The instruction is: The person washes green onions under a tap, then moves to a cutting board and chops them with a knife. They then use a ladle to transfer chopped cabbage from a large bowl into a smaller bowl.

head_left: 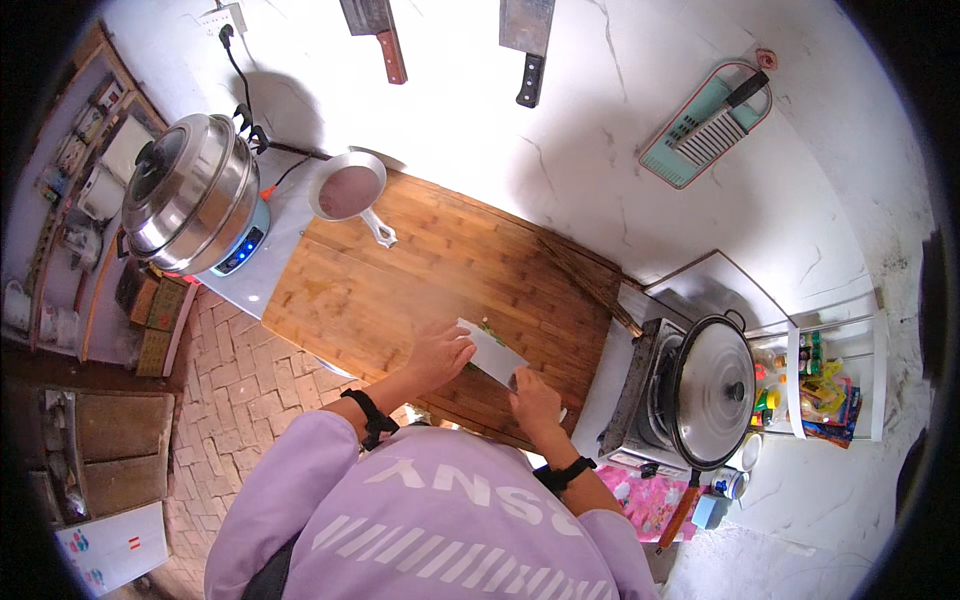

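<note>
My right hand (537,402) is closed around the handle of a cleaver, whose wide pale blade (494,353) lies low over the wooden cutting board (350,290). Close against the blade's far-left end is my left hand (443,354), its fingers bent and drawn together. Whatever those fingers may hold is hidden. Small green vegetable bits (486,327) show just beyond the blade, and a little green peeks out beside my left fingertips.
A pale dipper (379,228) with reddish contents sits at the board's far-left corner. Leftward stands a steel steamer pot (190,185) on a lit electric cooker. A lidded pan (712,390) rests on the stove at right. Cleavers (527,40) and a grater (705,125) hang on the wall.
</note>
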Action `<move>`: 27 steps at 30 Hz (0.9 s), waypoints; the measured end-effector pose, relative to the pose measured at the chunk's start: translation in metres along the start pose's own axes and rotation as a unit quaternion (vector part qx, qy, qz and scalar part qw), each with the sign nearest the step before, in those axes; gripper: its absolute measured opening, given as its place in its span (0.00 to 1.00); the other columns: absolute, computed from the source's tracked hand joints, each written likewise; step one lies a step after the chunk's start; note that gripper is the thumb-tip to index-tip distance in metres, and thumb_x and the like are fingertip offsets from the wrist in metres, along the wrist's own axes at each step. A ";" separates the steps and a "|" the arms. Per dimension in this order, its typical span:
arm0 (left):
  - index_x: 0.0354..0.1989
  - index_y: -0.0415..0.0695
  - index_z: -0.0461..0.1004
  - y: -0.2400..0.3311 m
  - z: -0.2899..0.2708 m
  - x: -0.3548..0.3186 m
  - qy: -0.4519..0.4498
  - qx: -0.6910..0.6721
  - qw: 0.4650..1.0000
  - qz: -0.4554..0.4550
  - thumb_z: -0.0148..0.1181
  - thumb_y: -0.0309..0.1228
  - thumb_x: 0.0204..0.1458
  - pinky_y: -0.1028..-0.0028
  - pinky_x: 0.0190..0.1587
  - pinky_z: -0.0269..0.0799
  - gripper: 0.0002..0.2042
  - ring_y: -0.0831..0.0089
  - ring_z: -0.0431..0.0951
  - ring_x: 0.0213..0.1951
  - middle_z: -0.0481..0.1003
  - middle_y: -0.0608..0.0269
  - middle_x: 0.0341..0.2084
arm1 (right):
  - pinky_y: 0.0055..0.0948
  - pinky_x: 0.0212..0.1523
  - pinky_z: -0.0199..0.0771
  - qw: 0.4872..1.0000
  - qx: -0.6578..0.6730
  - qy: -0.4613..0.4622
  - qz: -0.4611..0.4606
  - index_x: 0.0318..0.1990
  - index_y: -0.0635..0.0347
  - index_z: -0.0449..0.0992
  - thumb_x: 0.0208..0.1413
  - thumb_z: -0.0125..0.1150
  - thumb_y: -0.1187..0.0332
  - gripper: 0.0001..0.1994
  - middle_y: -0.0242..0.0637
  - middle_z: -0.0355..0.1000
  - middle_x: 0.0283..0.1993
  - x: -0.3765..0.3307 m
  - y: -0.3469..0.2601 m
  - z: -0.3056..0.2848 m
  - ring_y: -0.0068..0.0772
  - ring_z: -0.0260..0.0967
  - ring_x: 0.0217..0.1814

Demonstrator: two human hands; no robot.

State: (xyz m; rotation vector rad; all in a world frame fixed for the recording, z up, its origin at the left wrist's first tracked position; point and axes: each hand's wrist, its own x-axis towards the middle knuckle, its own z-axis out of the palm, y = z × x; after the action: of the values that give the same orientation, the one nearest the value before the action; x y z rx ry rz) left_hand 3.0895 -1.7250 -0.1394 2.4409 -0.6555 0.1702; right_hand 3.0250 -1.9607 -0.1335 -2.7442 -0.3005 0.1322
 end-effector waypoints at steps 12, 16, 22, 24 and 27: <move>0.34 0.41 0.78 -0.044 -0.007 -0.082 0.085 -0.108 0.967 -0.216 0.60 0.27 0.50 0.62 0.51 0.67 0.05 0.56 0.73 0.45 0.75 0.54 0.39 | 0.50 0.32 0.72 0.993 0.048 0.041 0.104 0.39 0.57 0.69 0.61 0.51 0.60 0.10 0.46 0.76 0.34 0.015 0.052 0.027 0.52 0.74 0.36; 0.34 0.44 0.78 -0.051 -0.008 -0.136 0.125 -0.061 0.957 -0.254 0.61 0.27 0.47 0.60 0.51 0.67 0.06 0.55 0.71 0.48 0.75 0.54 0.41 | 0.50 0.32 0.72 0.997 0.045 0.051 0.034 0.39 0.57 0.70 0.61 0.50 0.60 0.10 0.47 0.76 0.34 0.015 0.037 0.030 0.52 0.74 0.36; 0.35 0.44 0.77 -0.048 -0.003 -0.189 0.153 -0.029 0.940 -0.305 0.62 0.26 0.47 0.61 0.51 0.67 0.07 0.57 0.72 0.46 0.74 0.55 0.38 | 0.40 0.28 0.71 0.976 0.194 0.091 0.038 0.35 0.58 0.72 0.62 0.53 0.60 0.11 0.47 0.74 0.27 0.017 0.072 0.043 0.45 0.73 0.27; 0.36 0.45 0.77 -0.051 -0.002 -0.207 0.160 -0.015 0.937 -0.310 0.62 0.27 0.46 0.60 0.52 0.66 0.08 0.56 0.72 0.46 0.74 0.55 0.38 | 0.35 0.21 0.66 0.897 0.385 -0.073 0.204 0.31 0.60 0.71 0.65 0.49 0.59 0.15 0.40 0.72 0.22 0.021 0.099 0.046 0.32 0.67 0.18; 0.35 0.46 0.76 -0.047 0.004 -0.246 0.119 0.004 0.915 -0.386 0.59 0.32 0.46 0.55 0.53 0.65 0.08 0.55 0.70 0.50 0.72 0.54 0.39 | 0.32 0.20 0.63 0.839 0.493 -0.079 0.215 0.32 0.62 0.68 0.67 0.47 0.58 0.17 0.36 0.69 0.21 0.019 0.125 0.060 0.26 0.63 0.18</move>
State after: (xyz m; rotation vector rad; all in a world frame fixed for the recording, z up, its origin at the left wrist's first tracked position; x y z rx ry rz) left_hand 2.8987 -1.5926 -0.2321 2.4383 0.4318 0.1393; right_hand 3.0597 -2.0477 -0.2372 -1.7143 0.2953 0.4820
